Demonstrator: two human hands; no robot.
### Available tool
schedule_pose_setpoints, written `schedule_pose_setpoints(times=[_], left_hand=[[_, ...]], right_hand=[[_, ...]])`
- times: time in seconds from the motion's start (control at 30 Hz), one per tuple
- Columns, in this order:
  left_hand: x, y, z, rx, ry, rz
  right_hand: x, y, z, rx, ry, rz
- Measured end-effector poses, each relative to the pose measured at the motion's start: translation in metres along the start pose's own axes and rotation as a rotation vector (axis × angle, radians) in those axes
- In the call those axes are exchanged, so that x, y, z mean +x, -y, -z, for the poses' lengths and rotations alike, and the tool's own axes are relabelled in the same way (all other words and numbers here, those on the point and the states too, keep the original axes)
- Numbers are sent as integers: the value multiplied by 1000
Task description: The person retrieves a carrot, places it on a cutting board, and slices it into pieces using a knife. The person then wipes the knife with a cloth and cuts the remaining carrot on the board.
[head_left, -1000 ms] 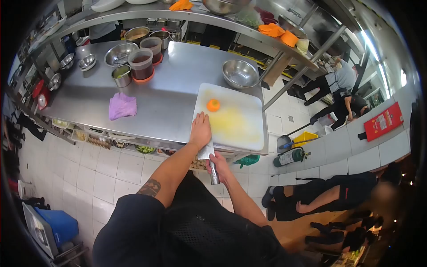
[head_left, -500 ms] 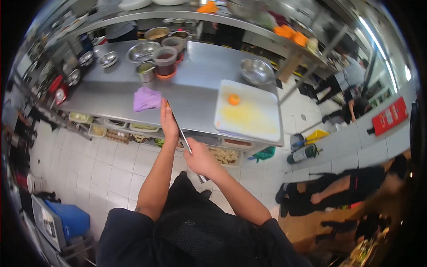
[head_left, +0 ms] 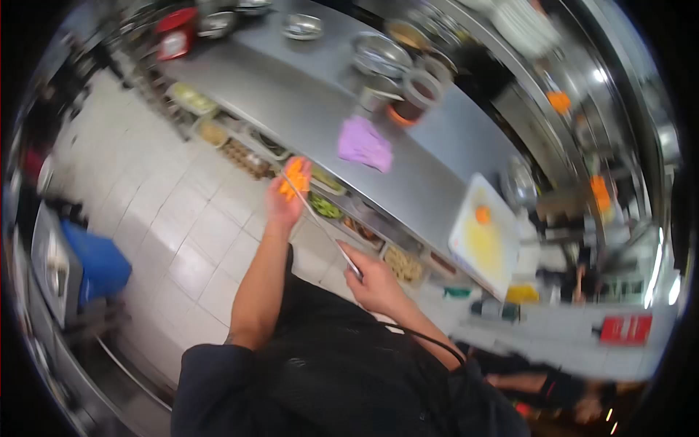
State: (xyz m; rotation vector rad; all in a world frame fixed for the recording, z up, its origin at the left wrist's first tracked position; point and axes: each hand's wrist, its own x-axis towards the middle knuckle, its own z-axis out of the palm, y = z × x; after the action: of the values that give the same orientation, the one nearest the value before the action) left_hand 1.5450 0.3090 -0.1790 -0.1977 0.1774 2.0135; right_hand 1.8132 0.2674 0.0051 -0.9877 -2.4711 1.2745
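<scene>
My left hand [head_left: 282, 210] is cupped, palm up, holding a small heap of cut orange vegetable pieces [head_left: 295, 179]; their exact kind is hard to tell. My right hand [head_left: 380, 285] grips the handle of a long knife [head_left: 318, 217]. The far end of its blade lies against the orange pieces over my left palm. Both hands are in front of the steel table's near edge. On the table, a purple cloth [head_left: 365, 144] lies crumpled. Further right, a white cutting board [head_left: 468, 237], stained yellow, bears a round orange piece [head_left: 482, 215].
The steel table [head_left: 291, 102] holds metal bowls [head_left: 380, 54], a plastic container of dark liquid [head_left: 416, 98] and a red scale [head_left: 176, 35]. Food tubs [head_left: 193, 98] line the shelf below. A blue bin [head_left: 95, 262] stands left. Another person [head_left: 546, 386] is at lower right.
My view has swung left, so the table now slants across it. My left palm has turned up, showing the orange pieces. The knife stays in my right hand.
</scene>
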Motion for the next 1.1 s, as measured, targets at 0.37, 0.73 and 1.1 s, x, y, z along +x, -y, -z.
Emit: schedule_pose_setpoints(times=[0.37, 0.73, 1.1], left_hand=[[-23, 185, 47, 359, 38, 1237], [-63, 346, 55, 478, -105, 1451], [-63, 362, 57, 124, -168, 1395]], right_hand=[[-168, -218, 134, -388, -786, -811], [-187, -313, 206, -583, -653, -669], [-249, -251, 179, -602, -256, -259]])
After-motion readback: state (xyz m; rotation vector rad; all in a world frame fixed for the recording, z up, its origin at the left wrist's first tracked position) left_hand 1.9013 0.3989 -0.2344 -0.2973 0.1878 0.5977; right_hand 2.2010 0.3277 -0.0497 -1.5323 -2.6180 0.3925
